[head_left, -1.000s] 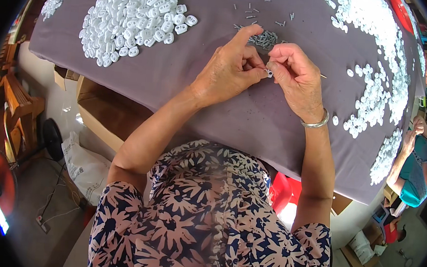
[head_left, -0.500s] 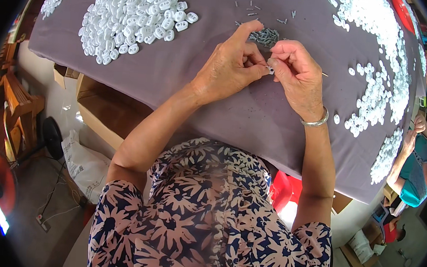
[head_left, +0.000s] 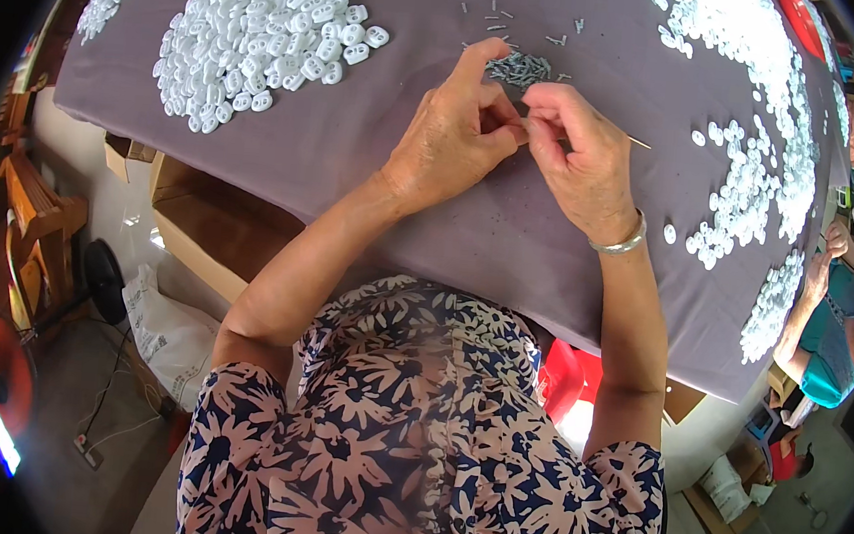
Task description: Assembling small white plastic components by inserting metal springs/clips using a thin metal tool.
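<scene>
In front of me my left hand [head_left: 447, 138] is closed, thumb and fingertips pinched together. Only a trace of the small white plastic piece it held earlier shows between the fingertips. Touching it from the right is my right hand [head_left: 584, 159], closed around a thin pointed stick [head_left: 639, 142] whose end sticks out beyond the knuckles. Just past the fingertips lies a heap of small grey metal springs [head_left: 523, 70], with several loose ones scattered farther off. A large pile of white oval two-hole plastic pieces [head_left: 264, 38] is at the left.
More small white pieces [head_left: 744, 192] spread along the table's right side, near a red container [head_left: 802, 25]. The table has a grey-brown cloth [head_left: 354, 176]. Below its left edge are a cardboard box [head_left: 198, 239] and a white sack [head_left: 171, 332]. Another person [head_left: 833, 339] sits at the right.
Both hands have shifted slightly left and up together. The white piece, plainly visible between the fingertips before, is now mostly hidden. The stick has tilted a little.
</scene>
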Action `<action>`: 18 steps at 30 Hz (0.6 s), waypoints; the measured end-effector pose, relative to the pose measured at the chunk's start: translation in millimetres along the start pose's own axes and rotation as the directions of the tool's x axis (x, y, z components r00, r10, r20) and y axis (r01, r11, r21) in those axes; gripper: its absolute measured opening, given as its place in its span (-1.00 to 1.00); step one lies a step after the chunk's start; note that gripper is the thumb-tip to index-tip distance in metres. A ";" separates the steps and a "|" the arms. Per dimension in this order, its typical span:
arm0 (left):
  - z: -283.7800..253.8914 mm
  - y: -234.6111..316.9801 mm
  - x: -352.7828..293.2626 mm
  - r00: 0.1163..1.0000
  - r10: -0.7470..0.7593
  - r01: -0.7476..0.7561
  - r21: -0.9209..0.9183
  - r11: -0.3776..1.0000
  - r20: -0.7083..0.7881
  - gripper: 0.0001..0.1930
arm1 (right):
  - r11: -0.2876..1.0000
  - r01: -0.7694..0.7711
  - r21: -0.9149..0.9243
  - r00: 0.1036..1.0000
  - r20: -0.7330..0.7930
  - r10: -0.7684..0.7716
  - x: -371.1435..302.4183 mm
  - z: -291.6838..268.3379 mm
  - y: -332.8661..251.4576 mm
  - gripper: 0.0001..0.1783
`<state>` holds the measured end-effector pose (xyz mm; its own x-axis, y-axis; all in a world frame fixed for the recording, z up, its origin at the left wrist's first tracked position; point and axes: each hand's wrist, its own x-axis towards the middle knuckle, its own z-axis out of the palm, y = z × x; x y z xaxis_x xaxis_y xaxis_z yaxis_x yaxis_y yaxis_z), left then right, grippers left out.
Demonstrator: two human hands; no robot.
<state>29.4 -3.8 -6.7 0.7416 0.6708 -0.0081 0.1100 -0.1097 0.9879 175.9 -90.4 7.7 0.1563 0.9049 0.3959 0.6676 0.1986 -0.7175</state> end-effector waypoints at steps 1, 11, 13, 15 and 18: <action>-0.6 -1.9 -0.7 0.999 0.028 -0.027 0.040 0.999 -0.024 -0.38 | 1.000 0.024 -0.014 1.000 -0.019 -0.024 0.5 3.4 0.5 -0.79; 4.5 -0.5 -2.9 0.997 -0.044 0.038 -0.098 0.994 -0.062 -0.44 | 0.996 0.005 0.091 0.976 -0.217 0.015 -3.7 18.2 2.2 -0.82; 5.6 -3.3 -1.3 0.997 -0.034 0.025 -0.116 0.993 -0.076 -0.43 | 0.998 0.009 0.057 0.976 -0.219 0.004 -3.3 16.5 2.7 -0.82; 6.2 3.0 -1.8 0.996 -0.057 0.048 -0.111 0.993 -0.073 -0.43 | 0.997 0.031 0.065 0.972 -0.235 -0.015 -2.5 19.2 2.7 -0.83; 4.8 -1.0 -0.8 0.997 -0.032 0.021 -0.142 0.990 -0.074 -0.42 | 0.996 -0.015 0.086 0.973 -0.226 0.035 -4.3 19.7 0.2 -0.84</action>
<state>31.8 -7.8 -8.4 0.6865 0.7266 -0.0280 0.0304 0.0098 0.9995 161.0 -86.9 -5.5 0.3401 0.8025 0.4902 0.5997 0.2164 -0.7704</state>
